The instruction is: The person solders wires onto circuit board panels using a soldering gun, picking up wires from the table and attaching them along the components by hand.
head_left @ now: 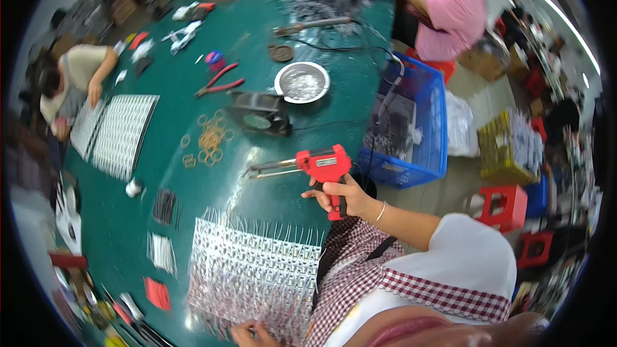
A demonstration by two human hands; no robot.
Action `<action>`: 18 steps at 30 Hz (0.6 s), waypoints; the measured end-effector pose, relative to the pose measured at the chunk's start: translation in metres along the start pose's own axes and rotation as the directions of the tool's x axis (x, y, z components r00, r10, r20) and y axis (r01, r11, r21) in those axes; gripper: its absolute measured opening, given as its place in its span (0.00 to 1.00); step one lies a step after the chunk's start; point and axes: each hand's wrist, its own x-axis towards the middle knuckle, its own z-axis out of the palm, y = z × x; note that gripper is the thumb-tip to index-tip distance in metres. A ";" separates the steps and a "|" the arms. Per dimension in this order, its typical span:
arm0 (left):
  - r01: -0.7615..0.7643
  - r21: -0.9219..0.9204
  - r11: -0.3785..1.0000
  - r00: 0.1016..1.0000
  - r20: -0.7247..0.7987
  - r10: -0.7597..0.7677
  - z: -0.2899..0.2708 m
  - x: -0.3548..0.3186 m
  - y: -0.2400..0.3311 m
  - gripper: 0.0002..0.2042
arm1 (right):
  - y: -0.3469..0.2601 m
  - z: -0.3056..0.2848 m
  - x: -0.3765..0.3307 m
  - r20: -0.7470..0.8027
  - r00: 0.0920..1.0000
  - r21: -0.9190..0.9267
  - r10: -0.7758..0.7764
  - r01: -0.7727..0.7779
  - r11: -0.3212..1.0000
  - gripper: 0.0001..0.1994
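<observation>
Soldering gun [313, 166], red, sits in the right grip [340, 198] in the head view, its long metal nose pointing left over the green surface [122, 218]. The right grip is wrapped around the handle, though some fingers stand a little away from it. The left grip [254, 334] lies at the near end of the board [254, 270], loosely bent and partly cut off by the frame; whether it pinches anything, I cannot tell. The board lies flat, rows of white wires [292, 236] sticking out along its far edge. The gun's tip is beyond that edge, apart from the wires. Past the nose stands the fan [257, 113], with rubber bands [212, 138] to its left.

If the tip is hot, a dip or swing could scorch the wires or bands; the loose hold and front-heavy nose would be the likely cause. The board reaches the checked apron [443, 292], so a body nudge might shift it and bend wires.

A small pale label [326, 162] is on the gun's side, too small to make out. Nothing else nearby carries legible writing.
</observation>
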 end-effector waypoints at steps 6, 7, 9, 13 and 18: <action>-0.005 0.024 1.000 0.997 -0.079 0.007 -0.030 0.008 0.012 0.05 | -0.005 -0.004 -0.002 -0.055 0.998 -0.008 -0.031 0.031 0.999 0.13; 0.036 0.046 0.998 0.996 -0.082 -0.033 -0.032 0.007 0.012 0.06 | -0.005 -0.003 -0.001 -0.062 0.998 -0.022 -0.021 0.019 1.000 0.13; 0.032 0.115 0.993 0.993 -0.112 -0.019 -0.032 0.006 0.004 0.06 | -0.006 0.001 0.002 -0.052 0.999 -0.027 -0.011 0.009 1.000 0.13; -0.107 0.055 0.993 0.984 -0.140 0.114 -0.024 0.004 0.006 0.05 | -0.012 0.005 0.009 -0.050 0.999 -0.040 0.007 -0.009 0.999 0.13; -0.070 0.056 0.996 0.984 -0.160 0.078 -0.020 0.020 0.020 0.04 | -0.011 0.010 0.003 -0.074 0.997 -0.020 -0.025 0.023 1.000 0.14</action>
